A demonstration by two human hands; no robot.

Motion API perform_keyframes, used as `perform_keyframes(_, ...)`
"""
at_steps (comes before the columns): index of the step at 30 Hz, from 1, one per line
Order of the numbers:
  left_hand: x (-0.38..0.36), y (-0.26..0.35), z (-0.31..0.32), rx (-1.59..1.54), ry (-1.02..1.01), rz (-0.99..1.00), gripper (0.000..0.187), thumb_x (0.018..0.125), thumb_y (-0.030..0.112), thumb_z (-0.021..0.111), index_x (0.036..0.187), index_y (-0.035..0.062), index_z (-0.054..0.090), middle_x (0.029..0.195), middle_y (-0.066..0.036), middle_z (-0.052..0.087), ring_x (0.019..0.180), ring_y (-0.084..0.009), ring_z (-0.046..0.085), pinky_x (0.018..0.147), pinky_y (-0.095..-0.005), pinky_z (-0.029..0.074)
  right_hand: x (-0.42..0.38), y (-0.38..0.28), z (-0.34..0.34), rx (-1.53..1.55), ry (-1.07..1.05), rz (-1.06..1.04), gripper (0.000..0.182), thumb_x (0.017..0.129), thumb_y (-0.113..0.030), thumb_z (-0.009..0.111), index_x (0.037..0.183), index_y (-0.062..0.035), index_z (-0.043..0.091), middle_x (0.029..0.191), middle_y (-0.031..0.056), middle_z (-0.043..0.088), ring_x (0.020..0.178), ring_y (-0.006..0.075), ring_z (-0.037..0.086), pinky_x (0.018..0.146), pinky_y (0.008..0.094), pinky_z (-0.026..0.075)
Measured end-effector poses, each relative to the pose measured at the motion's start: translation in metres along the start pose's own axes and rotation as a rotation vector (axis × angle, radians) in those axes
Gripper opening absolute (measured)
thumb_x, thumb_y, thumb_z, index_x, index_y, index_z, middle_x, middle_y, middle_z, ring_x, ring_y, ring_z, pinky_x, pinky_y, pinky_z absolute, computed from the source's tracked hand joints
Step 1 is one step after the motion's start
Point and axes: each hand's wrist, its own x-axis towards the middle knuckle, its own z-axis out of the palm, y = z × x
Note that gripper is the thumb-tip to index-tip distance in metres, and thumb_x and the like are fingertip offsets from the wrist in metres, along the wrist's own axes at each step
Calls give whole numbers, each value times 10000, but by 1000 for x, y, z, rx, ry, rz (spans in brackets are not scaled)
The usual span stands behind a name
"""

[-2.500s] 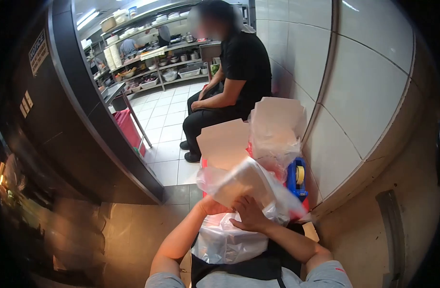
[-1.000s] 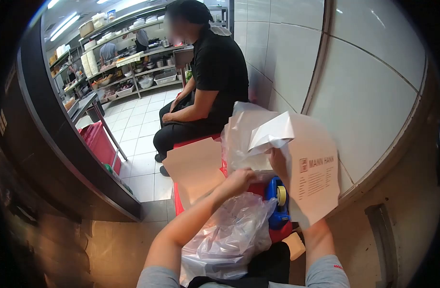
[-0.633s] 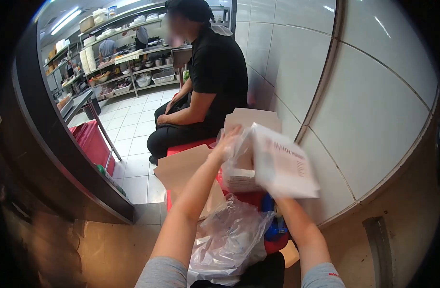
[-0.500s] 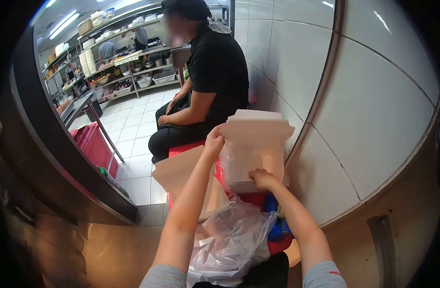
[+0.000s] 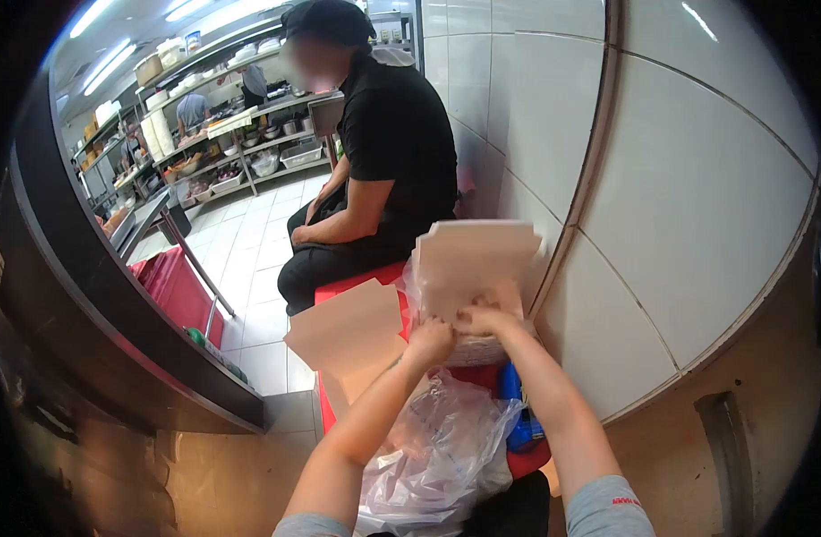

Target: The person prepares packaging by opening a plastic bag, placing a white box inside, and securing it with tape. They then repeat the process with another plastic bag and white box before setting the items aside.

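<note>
A stack of white cardboard boxes (image 5: pixel 477 255) stands in clear plastic by the tiled wall, the top one with its lid raised. My left hand (image 5: pixel 432 341) is closed at the near left edge of this box; what its fingers hold is too small to name. Beside it, my right hand (image 5: pixel 484 319) reaches over the box's near side with its fingers curled, partly blurred. Left of the stack lies another open white box (image 5: pixel 352 327). Crumpled clear plastic bags (image 5: pixel 437 438) lie nearest to me.
A person in black (image 5: pixel 397 134) sits just beyond the boxes on a red surface (image 5: pixel 361 279). A blue object (image 5: pixel 522 416) lies right of the bags. Tiled wall (image 5: pixel 697 206) rises at the right. A red bin (image 5: pixel 179 291) and kitchen shelves (image 5: pixel 289 166) are at the left.
My left hand has come down from the raised lid to the box's near edge, beside my right hand. The right hand has shifted slightly up and left. The lid stands lower and nearer.
</note>
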Motion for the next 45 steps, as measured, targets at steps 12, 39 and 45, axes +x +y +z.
perform_keyframes(12,-113,39,-52,-363,622,85,159,806,98,549,948,46,600,979,-105,607,961,-288,562,917,-445,351,-143,-19,-17,527,757,-414,213,805,-155,612,982,-38,621,950,123,595,861,265,589,786,345,462)
perform_keyframes(39,-325,146,-25,-476,308,148,209,700,130,697,881,144,591,976,-47,545,965,-239,511,847,-406,315,-291,30,188,719,1123,114,279,837,-170,628,1062,-28,545,864,69,508,713,196,519,706,331,447)
perform_keyframes(45,-374,124,-29,-910,143,15,101,747,-13,601,830,45,609,850,-104,588,826,-274,594,728,-354,463,-250,68,150,1200,621,69,247,857,-189,620,1008,6,638,884,76,608,820,146,561,748,275,446)
